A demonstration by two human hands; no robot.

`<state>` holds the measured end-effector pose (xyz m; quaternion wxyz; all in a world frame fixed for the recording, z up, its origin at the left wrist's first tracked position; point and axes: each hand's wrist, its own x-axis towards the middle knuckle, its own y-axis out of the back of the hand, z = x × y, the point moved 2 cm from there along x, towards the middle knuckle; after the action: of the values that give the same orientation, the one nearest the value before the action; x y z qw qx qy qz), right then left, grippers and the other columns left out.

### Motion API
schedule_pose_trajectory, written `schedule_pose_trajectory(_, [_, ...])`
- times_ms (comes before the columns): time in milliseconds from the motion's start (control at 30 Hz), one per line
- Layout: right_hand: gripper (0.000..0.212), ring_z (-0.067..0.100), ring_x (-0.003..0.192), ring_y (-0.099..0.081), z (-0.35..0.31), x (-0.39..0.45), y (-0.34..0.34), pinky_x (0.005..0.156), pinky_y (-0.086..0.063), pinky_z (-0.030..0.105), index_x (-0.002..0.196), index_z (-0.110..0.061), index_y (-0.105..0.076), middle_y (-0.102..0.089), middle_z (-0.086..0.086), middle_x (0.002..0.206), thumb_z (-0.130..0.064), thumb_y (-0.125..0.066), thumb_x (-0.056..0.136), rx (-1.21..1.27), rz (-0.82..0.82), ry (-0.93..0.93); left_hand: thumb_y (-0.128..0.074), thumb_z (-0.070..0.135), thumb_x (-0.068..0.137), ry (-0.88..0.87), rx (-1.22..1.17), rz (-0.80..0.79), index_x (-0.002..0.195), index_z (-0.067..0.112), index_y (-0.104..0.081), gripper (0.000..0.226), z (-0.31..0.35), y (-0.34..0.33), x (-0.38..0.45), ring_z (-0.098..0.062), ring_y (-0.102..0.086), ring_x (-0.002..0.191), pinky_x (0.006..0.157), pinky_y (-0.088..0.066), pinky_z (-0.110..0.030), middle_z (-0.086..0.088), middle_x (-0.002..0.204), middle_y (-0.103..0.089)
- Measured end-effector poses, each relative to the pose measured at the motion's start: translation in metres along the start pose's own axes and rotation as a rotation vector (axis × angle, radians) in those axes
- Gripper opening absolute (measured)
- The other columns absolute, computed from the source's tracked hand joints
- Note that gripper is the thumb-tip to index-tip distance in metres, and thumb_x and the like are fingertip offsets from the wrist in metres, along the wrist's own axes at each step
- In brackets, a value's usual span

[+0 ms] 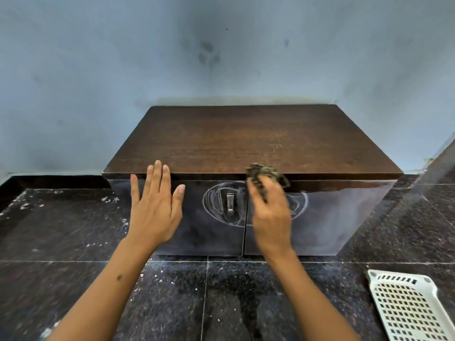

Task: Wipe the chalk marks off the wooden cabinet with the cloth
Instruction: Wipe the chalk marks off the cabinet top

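Chalk marks (216, 203) on the wooden cabinet (251, 141) are met by the cloth (267, 174).

The cloth is gripped in the curled fingers of the blurred right hand (270, 212) and pressed at the front top edge, above the right door. The left hand (154, 205) is laid flat, fingers straight, on the left door. A white basket (408, 308) is seen on the floor's right edge.

A dark, speckled stone-tile floor (73, 232), crossed by pale grout lines and flecked with white dust toward its left edge, carries a low wooden cabinet (251, 139) set at its far edge against the wall. A white perforated plastic tray (406, 308) lies on the floor at the near right corner.
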<state>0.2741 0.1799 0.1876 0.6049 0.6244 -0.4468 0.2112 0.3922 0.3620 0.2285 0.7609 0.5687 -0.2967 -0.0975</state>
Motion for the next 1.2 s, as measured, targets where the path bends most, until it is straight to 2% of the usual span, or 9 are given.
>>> schedule_pose_trajectory(100, [0.039,0.03,0.115,-0.046,0.007,-0.005,0.003,0.084,-0.054,0.05,0.118,0.002,-0.063,-0.058,0.024,0.12,0.012,-0.058,0.08,0.027,0.036,-0.214,0.0,0.052,0.092,0.068,-0.024,0.0,0.151,0.008,-0.012,0.075,-0.017,0.003,-0.001,-0.015,0.005,0.146,0.113,0.019,-0.039,-0.004,0.159,-0.003])
schedule_pose_trajectory(233, [0.035,0.034,0.11,-0.06,-0.053,0.005,-0.018,0.093,-0.051,0.045,0.114,0.0,-0.066,-0.064,0.018,0.117,-0.001,-0.048,0.084,0.087,0.008,0.006,0.001,0.051,0.088,0.055,-0.032,-0.017,0.151,0.009,-0.012,0.077,-0.019,0.005,-0.002,-0.014,0.006,0.146,0.113,0.018,-0.04,-0.004,0.159,-0.002])
schedule_pose_trajectory(400, [0.04,0.031,0.105,-0.064,-0.103,0.015,-0.032,0.083,-0.055,0.039,0.114,-0.004,-0.068,-0.065,0.013,0.117,0.002,-0.072,0.074,0.138,-0.057,0.145,0.002,0.052,0.085,0.073,-0.079,-0.017,0.151,0.01,-0.011,0.079,-0.025,0.008,-0.002,-0.013,0.008,0.146,0.112,0.02,-0.038,-0.003,0.16,-0.001])
schedule_pose_trajectory(600, [0.049,0.038,0.111,-0.058,-0.059,0.0,-0.021,0.098,-0.045,0.046,0.115,0.001,-0.065,-0.061,0.019,0.12,0.018,-0.064,0.069,0.07,0.025,-0.181,0.003,0.054,0.084,0.132,-0.164,-0.021,0.151,0.014,-0.007,0.079,-0.042,0.007,-0.004,-0.009,0.011,0.145,0.112,0.02,-0.037,0.002,0.159,0.003])
schedule_pose_trajectory(733, [0.034,0.034,0.108,-0.062,-0.105,0.014,-0.033,0.09,-0.051,0.042,0.111,-0.003,-0.069,-0.065,0.014,0.118,0.0,-0.049,0.084,0.134,-0.005,0.053,-0.006,0.048,0.094,0.127,-0.201,-0.04,0.151,0.015,-0.009,0.066,-0.044,0.007,-0.003,-0.007,0.008,0.145,0.112,0.02,-0.036,0.004,0.159,0.001])
schedule_pose_trajectory(833, [0.03,0.028,0.107,-0.063,-0.136,0.022,-0.043,0.083,-0.054,0.036,0.109,-0.007,-0.071,-0.066,0.009,0.119,-0.005,-0.06,0.081,0.143,-0.069,0.209,-0.011,0.043,0.098,0.139,-0.244,-0.043,0.151,0.015,-0.011,0.06,-0.047,0.007,-0.002,-0.007,0.007,0.145,0.113,0.019,-0.036,0.003,0.159,-0.001])
schedule_pose_trajectory(933, [0.03,0.029,0.108,-0.063,-0.126,0.018,-0.042,0.083,-0.054,0.037,0.11,-0.007,-0.07,-0.065,0.009,0.119,-0.005,-0.055,0.084,0.095,-0.074,0.193,-0.01,0.045,0.098,0.18,-0.302,-0.021,0.151,0.014,-0.01,0.062,-0.052,0.009,-0.002,-0.007,0.007,0.145,0.111,0.02,-0.034,0.003,0.159,0.0])
schedule_pose_trajectory(1067, [0.035,0.035,0.106,-0.062,-0.092,0.009,-0.032,0.086,-0.053,0.044,0.107,-0.002,-0.07,-0.065,0.014,0.116,-0.002,-0.045,0.083,0.043,0.011,0.033,-0.01,0.045,0.097,0.27,-0.446,-0.004,0.151,0.013,-0.004,0.063,-0.059,0.009,-0.001,-0.008,0.009,0.145,0.111,0.02,-0.032,0.002,0.159,0.003])
schedule_pose_trajectory(1200, [0.029,0.033,0.106,-0.063,-0.121,0.018,-0.043,0.086,-0.053,0.041,0.107,-0.004,-0.071,-0.066,0.012,0.116,-0.002,-0.054,0.083,0.112,-0.011,0.189,-0.01,0.043,0.099,0.33,-0.58,0.002,0.151,0.014,-0.001,0.06,-0.063,0.009,-0.003,-0.006,0.009,0.144,0.113,0.018,-0.033,0.003,0.159,0.004])
